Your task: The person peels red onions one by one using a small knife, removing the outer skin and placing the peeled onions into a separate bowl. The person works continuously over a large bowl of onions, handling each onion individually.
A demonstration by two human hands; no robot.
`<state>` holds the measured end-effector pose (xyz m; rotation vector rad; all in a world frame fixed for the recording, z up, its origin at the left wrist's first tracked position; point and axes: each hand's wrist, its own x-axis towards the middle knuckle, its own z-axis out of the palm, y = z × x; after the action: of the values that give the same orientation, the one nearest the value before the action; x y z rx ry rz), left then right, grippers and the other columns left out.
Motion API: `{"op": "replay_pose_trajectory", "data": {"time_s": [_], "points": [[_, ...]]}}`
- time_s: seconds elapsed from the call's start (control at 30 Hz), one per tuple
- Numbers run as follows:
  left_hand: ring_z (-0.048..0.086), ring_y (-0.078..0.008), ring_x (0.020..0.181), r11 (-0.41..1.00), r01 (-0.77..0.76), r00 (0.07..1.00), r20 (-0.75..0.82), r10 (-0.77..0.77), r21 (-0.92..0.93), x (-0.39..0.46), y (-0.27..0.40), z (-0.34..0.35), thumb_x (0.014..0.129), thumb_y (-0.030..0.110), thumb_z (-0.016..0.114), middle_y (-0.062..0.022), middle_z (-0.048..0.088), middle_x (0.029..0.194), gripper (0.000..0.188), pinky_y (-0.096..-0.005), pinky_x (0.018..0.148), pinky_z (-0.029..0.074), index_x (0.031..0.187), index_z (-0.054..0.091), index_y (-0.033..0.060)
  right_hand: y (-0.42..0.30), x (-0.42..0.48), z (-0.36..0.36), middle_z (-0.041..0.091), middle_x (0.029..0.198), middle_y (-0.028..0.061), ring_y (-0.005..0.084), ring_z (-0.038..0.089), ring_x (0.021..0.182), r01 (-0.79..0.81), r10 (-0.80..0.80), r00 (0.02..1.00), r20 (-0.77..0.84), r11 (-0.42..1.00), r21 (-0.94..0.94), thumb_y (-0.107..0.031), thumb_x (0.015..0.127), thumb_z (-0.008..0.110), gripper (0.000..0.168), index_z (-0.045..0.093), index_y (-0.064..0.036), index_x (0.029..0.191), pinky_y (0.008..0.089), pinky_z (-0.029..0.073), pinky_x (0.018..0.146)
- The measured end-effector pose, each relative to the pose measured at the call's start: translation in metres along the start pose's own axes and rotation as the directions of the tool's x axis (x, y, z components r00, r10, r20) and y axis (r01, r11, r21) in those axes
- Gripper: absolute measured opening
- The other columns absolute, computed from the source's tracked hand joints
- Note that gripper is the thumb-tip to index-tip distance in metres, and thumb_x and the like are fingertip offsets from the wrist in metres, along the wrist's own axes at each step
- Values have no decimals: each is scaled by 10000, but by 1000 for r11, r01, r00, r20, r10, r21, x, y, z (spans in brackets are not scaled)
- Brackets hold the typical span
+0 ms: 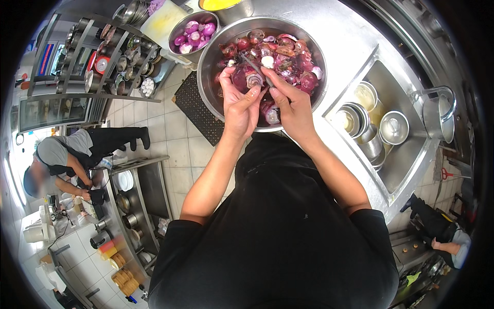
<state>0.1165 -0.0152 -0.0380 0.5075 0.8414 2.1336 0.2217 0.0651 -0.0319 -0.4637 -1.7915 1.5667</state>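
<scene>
My left hand (240, 106) holds a red onion (247, 79) with its root end turned towards me, over a large steel bowl (320, 50). In my right hand (291, 102) is a small knife (252, 65), its blade against the onion's side. The bowl holds red onions and loose skins (299, 54) in liquid. At its upper left stands a smaller steel bowl (172, 35) of peeled red onions (195, 38).
A steel pot of yellow contents (247, 9) and a cutting board (164, 21) lie beyond. Right is a sink (409, 154) with several steel pots. A black mat (197, 108) lies on the floor. Two people (73, 154) (440, 228) are farther off, left and right.
</scene>
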Motion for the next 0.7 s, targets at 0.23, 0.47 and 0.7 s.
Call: {"op": "replay_pose_trajectory", "data": {"time_s": [0.23, 0.47, 0.7], "points": [[503, -281, 1163, 994, 29, 1000, 11, -28, -106, -2, 1, -1, 833, -38, 585, -132, 484, 1240, 580, -550, 1060, 353, 1303, 304, 154, 12, 8, -9, 645, 1179, 111, 172, 596, 1055, -184, 197, 974, -110, 975, 124, -22, 926, 509, 346, 592, -77, 1257, 291, 442, 913], [444, -370, 1246, 987, 51, 997, 65, -42, -152, 4, 12, -12, 853, 23, 558, -172, 462, 1288, 597, -585, 1092, 294, 1383, 300, 117, 37, 19, -44, 437, 642, -20, 70, 405, 613, -304, 309, 950, 39, 947, -107, -59, 940, 514, 493, 424, -142, 1418, 217, 375, 606], [534, -360, 1105, 843, 283, 958, 101, -267, -458, 10, 18, -29, 949, 429, 460, -187, 529, 1224, 518, -479, 905, 478, 1334, 418, 85, 11, -4, -19, 414, 657, -17, 88, 384, 611, -234, 230, 971, 63, 970, 66, -100, 943, 527, 466, 437, -118, 1399, 219, 378, 611]]}}
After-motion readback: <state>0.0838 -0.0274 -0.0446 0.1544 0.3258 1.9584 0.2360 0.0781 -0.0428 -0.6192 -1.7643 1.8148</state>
